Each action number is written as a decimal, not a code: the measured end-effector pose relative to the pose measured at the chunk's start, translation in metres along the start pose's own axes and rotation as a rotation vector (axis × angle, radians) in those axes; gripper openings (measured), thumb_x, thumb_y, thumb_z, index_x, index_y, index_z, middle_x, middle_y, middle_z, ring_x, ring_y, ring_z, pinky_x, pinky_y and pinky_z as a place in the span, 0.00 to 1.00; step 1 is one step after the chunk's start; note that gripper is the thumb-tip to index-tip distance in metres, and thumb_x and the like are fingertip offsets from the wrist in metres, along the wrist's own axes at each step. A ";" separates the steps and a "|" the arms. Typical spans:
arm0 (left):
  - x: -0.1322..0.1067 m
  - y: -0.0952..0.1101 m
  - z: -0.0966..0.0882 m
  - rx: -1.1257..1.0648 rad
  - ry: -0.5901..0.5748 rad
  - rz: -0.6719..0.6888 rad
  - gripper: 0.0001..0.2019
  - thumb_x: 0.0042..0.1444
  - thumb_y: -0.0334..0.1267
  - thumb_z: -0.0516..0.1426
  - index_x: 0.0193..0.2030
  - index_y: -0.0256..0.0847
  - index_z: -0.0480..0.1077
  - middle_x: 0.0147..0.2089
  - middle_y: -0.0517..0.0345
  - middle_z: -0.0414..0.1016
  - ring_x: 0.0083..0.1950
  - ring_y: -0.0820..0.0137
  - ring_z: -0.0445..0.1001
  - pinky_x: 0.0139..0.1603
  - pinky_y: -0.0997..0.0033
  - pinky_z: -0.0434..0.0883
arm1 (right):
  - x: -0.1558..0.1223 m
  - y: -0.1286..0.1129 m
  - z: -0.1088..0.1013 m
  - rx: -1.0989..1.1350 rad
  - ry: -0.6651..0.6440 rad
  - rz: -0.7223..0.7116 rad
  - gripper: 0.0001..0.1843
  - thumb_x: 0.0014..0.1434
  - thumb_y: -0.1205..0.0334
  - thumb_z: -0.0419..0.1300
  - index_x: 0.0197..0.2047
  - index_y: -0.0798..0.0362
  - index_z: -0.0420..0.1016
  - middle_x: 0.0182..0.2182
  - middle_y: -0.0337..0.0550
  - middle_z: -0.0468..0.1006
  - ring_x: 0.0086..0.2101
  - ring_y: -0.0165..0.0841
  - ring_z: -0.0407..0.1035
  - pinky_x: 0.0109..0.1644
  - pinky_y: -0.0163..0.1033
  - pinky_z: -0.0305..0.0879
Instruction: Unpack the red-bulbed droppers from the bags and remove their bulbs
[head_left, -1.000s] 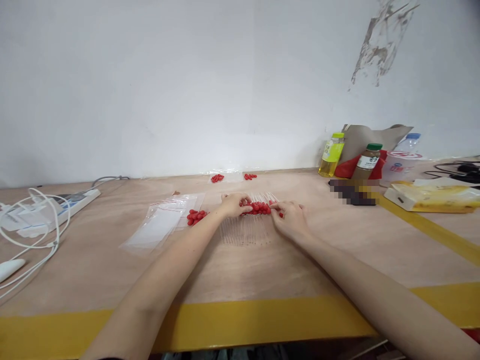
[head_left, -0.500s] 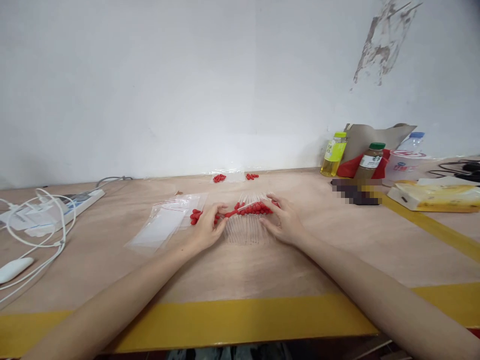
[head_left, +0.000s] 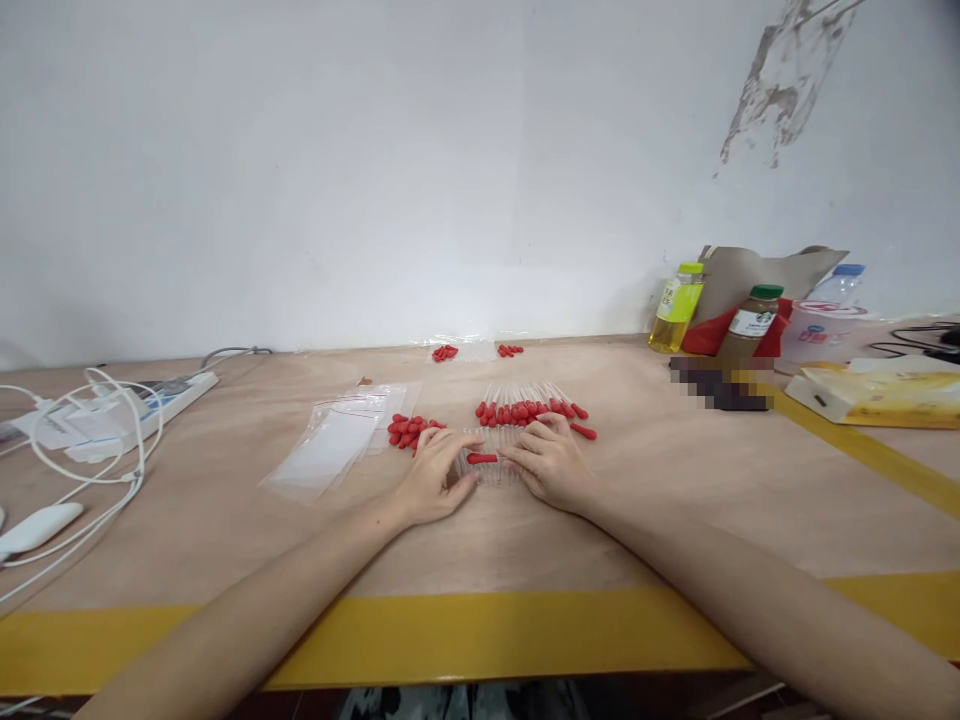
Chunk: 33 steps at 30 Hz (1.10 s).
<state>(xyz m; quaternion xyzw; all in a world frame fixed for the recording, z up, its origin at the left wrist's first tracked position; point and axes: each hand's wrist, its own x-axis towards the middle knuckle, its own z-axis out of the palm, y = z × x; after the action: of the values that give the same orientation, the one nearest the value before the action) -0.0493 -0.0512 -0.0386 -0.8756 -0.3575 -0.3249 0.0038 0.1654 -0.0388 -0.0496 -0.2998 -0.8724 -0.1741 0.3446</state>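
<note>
Low over the table, my right hand (head_left: 555, 465) has its fingers closed at the clear stem end of a dropper with a red rubber bulb (head_left: 482, 458). The bulb points left, into the gap between the thumb and forefinger of my left hand (head_left: 439, 470), which are apart. Thin clear glass tubes (head_left: 499, 475) lie side by side under and between the hands, partly covered. Just beyond them is a row of droppers with red bulbs (head_left: 525, 412), stems pointing toward the wall. A pile of loose red rubber bulbs (head_left: 409, 431) sits beside my left hand.
Clear plastic bags (head_left: 330, 440) lie left of the bulbs. Small red pieces (head_left: 445, 353) rest near the wall. Farther left are a power strip (head_left: 172, 400) and white cables (head_left: 135, 470). Bottles (head_left: 677, 308), a dark pixelated item (head_left: 724, 385) and a yellow packet (head_left: 877, 392) stand or lie right.
Both hands have moved nearer to me, off the row of droppers, which now shows more fully. A red bulb on a stem now lies level between them. The view has shifted slightly.
</note>
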 end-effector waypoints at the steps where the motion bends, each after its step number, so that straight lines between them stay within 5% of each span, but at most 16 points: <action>1: 0.001 0.002 0.000 0.033 -0.017 0.007 0.15 0.54 0.40 0.54 0.48 0.43 0.65 0.47 0.53 0.70 0.48 0.64 0.64 0.52 0.58 0.56 | 0.001 -0.001 0.000 0.001 0.003 -0.001 0.12 0.60 0.62 0.50 0.39 0.49 0.74 0.26 0.40 0.73 0.33 0.30 0.61 0.49 0.44 0.48; 11: 0.003 0.007 0.000 0.214 -0.062 0.081 0.12 0.59 0.42 0.50 0.29 0.40 0.68 0.29 0.59 0.70 0.38 0.69 0.64 0.51 0.61 0.53 | -0.003 -0.004 -0.006 -0.004 0.002 -0.078 0.13 0.60 0.63 0.49 0.29 0.50 0.73 0.20 0.36 0.70 0.31 0.29 0.58 0.50 0.44 0.45; 29: 0.000 0.009 0.000 0.165 -0.067 0.128 0.11 0.58 0.34 0.48 0.28 0.40 0.68 0.30 0.56 0.71 0.42 0.66 0.64 0.47 0.60 0.57 | 0.001 0.002 -0.018 0.076 -0.093 -0.070 0.11 0.58 0.65 0.51 0.32 0.47 0.74 0.25 0.35 0.74 0.36 0.30 0.61 0.49 0.44 0.42; 33: -0.006 -0.002 -0.010 0.148 0.026 0.043 0.10 0.58 0.35 0.48 0.31 0.41 0.69 0.32 0.56 0.72 0.41 0.66 0.66 0.46 0.61 0.60 | 0.001 0.021 -0.025 0.061 -0.109 0.036 0.12 0.57 0.61 0.52 0.29 0.48 0.75 0.26 0.38 0.75 0.35 0.31 0.62 0.46 0.42 0.45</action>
<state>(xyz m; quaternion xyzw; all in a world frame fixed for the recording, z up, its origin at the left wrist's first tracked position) -0.0597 -0.0557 -0.0351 -0.8762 -0.3614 -0.3087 0.0803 0.1908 -0.0355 -0.0288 -0.3139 -0.8892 -0.1244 0.3085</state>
